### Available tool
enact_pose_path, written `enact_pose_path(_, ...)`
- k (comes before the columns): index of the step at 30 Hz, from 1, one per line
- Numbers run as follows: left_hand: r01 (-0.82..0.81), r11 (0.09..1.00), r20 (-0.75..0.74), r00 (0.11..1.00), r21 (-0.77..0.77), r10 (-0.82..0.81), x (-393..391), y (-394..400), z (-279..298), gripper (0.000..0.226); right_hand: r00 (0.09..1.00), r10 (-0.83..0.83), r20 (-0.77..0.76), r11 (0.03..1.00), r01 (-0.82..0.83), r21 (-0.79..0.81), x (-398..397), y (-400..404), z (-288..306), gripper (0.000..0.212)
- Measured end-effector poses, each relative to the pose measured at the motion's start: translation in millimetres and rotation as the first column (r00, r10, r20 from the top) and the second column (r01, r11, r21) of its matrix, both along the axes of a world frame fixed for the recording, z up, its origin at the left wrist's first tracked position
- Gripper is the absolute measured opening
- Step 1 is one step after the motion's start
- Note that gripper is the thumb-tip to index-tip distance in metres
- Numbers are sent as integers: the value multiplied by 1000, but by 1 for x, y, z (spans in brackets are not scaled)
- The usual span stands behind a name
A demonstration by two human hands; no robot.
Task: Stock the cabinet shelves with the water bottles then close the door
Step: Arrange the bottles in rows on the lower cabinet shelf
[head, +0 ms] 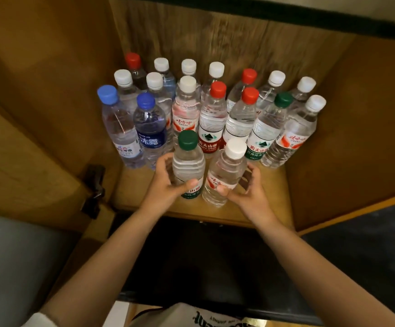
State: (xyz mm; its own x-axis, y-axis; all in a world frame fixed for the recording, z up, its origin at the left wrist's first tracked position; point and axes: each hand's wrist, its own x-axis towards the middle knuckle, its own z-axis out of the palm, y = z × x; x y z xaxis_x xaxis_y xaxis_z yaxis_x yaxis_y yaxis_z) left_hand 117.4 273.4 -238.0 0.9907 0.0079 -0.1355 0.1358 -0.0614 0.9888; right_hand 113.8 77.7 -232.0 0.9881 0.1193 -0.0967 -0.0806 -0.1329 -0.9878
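Head view. The left hand [165, 182] is gripping a green-capped bottle [188, 166], thumb curled across the lower label and fingers wrapped behind the body. The right hand [246, 187] is gripping a white-capped bottle [224, 173] in the same way, thumb on the label, fingers curled round the far side. Both bottles are standing upright, long axes vertical, just beside each other near the front edge of the shelf [269, 185]; whether their bases are resting on the shelf or are held just clear of it cannot be told from this angle.

Behind them the stocked bottles [213, 119] are filling the shelf in rows back to the rear panel, the nearest row touching or nearly touching the held pair. Open room is lying only along the front edge, to the left and right of the hands. The cabinet door [26, 161] is standing open at the left, its hinge [95, 190] showing at the shelf's front left corner. Judgement: placing is near its end; releasing calls for care against toppling neighbours.
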Motion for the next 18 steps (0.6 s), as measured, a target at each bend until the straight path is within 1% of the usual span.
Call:
enact_pose_path(2, -125, 991, -154, 981, -55, 115, -14, -4, -12, 74, 994, -49, -97, 996, 55, 66, -10, 3, -5, 80)
enact_pose_path(3, -167, 984, -237, 960, -64, 147, -21, -7, -16, 72, 987, -64, -150, 993, 78, 85, -15, 5, -7, 84)
enact_pose_path(4, -179, 982, -314, 937, -58, 152, -26, -10, -18, 68, 978, -72, -198, 991, 93, 98, -19, 6, -9, 85)
enact_pose_path(5, -180, 981, -388, 911, -72, 139, -30, -14, -20, 65, 969, -73, -234, 987, 105, 125, -21, 8, -10, 82)
enact_pose_path(6, -201, 971, -455, 882, -132, 120, -33, -18, -20, 62, 963, -67, -261, 978, 115, 174, -24, 10, -12, 75)
enact_pose_path(8, -307, 901, -547, 831, -307, 97, -34, -28, -18, 57, 957, -32, -289, 947, 122, 299, -26, 14, -17, 67)
enact_pose_path(10, -395, 825, -571, 814, -405, 109, -32, -36, -15, 51, 957, -9, -291, 916, 125, 381, -24, 17, -21, 68)
enact_pose_path(13, -454, 758, -565, 814, -468, 139, -27, -45, -14, 46, 954, -24, -298, 895, 153, 419, -18, 21, -23, 69)
enact_pose_path(18, -505, 719, -586, 793, -478, 168, -11, -44, -15, 49, 946, -39, -323, 876, 188, 444, -4, 30, -23, 73)
